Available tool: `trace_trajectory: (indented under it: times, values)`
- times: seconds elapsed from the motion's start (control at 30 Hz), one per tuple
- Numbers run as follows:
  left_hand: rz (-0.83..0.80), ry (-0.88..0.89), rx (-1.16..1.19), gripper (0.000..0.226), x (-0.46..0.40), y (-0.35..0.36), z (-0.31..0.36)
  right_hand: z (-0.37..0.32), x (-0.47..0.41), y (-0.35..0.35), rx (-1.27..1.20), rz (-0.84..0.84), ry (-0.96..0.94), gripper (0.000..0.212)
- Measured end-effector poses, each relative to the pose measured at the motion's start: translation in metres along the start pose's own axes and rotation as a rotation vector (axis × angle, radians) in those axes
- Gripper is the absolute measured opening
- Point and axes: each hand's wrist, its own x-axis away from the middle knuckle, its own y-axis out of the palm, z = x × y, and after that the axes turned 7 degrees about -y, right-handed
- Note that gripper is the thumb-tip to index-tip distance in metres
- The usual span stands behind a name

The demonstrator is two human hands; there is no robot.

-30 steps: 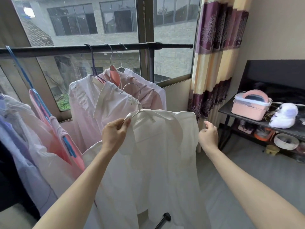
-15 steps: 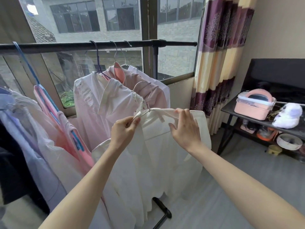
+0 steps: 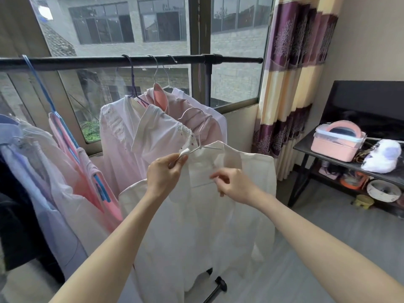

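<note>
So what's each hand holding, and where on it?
Left hand pinches the white hanger at one end; right hand pinches the white shirt just below the collar.

Soft window (image 3: 153, 29) daylight, wide-angle edge warping

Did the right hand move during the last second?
Yes. The right hand went left, away from the curtain, and now pinches the front of the white shirt.

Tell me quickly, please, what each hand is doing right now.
Left hand: grips one end of the white hanger.
Right hand: pinches the white shirt.
</note>
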Motion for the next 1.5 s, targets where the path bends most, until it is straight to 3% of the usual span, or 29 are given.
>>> trace_trajectory:
  times: [0.07, 0.17, 0.23, 0.3, 0.4, 0.5, 0.6, 0.67, 0.73, 0.83, 0.93, 1.03, 1.27, 1.43, 1.5]
  values:
    - [-0.030, 0.013, 0.001, 0.032, 0.001, 0.001, 0.001, 0.006, 0.004, 0.005, -0.056, 0.006, -0.008, 0.016]
    - [-0.074, -0.012, 0.027, 0.018, 0.002, 0.001, -0.002, 0.006, -0.005, -0.007, 0.001, 0.333, -0.097, 0.014]
    - [-0.110, 0.003, 0.025, 0.016, 0.004, 0.002, -0.004, -0.004, -0.015, -0.020, 0.046, 0.451, -0.172, 0.018]
    - [-0.153, 0.031, 0.042, 0.015, 0.006, 0.006, -0.003, -0.012, -0.026, -0.027, 0.031, 0.379, -0.217, 0.029]
    - [-0.173, 0.091, 0.055, 0.020, 0.011, 0.012, 0.001, -0.023, -0.035, -0.020, -0.100, 0.143, -0.152, 0.011]
    - [-0.153, 0.188, -0.046, 0.029, 0.014, 0.011, 0.005, -0.020, -0.038, -0.012, -0.162, 0.200, -0.076, 0.029]
    - [-0.065, 0.298, -0.304, 0.051, 0.014, 0.002, -0.005, -0.009, -0.037, -0.016, -0.083, 0.358, -0.032, 0.033]
    - [-0.068, 0.207, -0.392, 0.063, 0.013, -0.006, -0.019, 0.000, -0.037, -0.025, -0.087, 0.436, 0.004, 0.036]
    - [-0.134, 0.049, -0.332, 0.061, 0.012, -0.010, -0.033, 0.007, -0.035, -0.034, -0.082, 0.497, 0.044, 0.038]
    - [-0.142, -0.059, -0.126, 0.032, 0.014, -0.010, -0.044, 0.020, -0.029, -0.044, -0.068, 0.552, 0.101, 0.037]
    - [-0.078, -0.001, -0.060, 0.008, 0.015, -0.007, -0.041, 0.031, -0.019, -0.050, -0.051, 0.551, 0.147, 0.035]
    - [-0.062, 0.038, -0.089, 0.020, 0.014, -0.002, -0.036, 0.035, -0.010, -0.056, -0.034, 0.525, 0.163, 0.030]
    - [-0.076, 0.100, -0.020, 0.021, 0.014, 0.000, -0.040, 0.055, -0.005, -0.072, -0.035, 0.550, 0.211, 0.039]
    - [-0.040, -0.152, -0.307, 0.024, 0.007, 0.007, -0.042, 0.048, -0.006, -0.070, -0.029, 0.488, 0.184, 0.037]
    - [-0.021, -0.234, -0.317, 0.026, 0.005, 0.007, -0.039, 0.041, -0.007, -0.068, -0.035, 0.453, 0.164, 0.036]
